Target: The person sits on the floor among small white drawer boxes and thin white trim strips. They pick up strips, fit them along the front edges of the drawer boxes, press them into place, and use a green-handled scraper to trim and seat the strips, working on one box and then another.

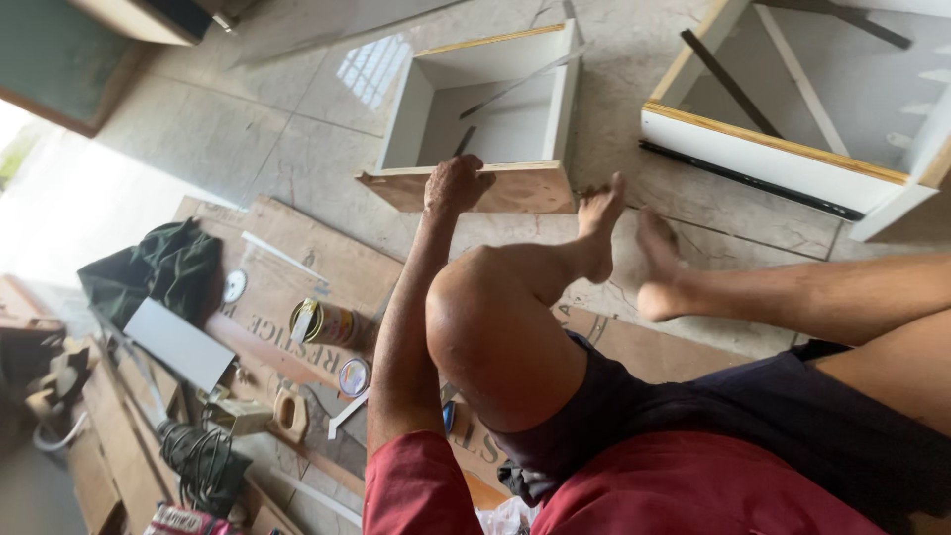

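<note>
- Step in hand, as judged: steadying a drawer box on the floor while it is being assembled.
- Drawer box: white-lined, open at the top, far centre on the tiled floor. Its near brown panel faces the seated person.
- Left hand: fingers curled over the top edge of the brown panel, gripping it.
- Right hand: not in view; whether it holds anything cannot be told.
- Both bare feet rest just right of the panel; the nearer foot lies close to its right end.
- A tin can and its loose lid lie near left on cardboard sheets.
- A larger cabinet frame stands far right, apart from the drawer box.
- Next move, as judged: calls for a firm hold on the panel so the box stays square.
</note>
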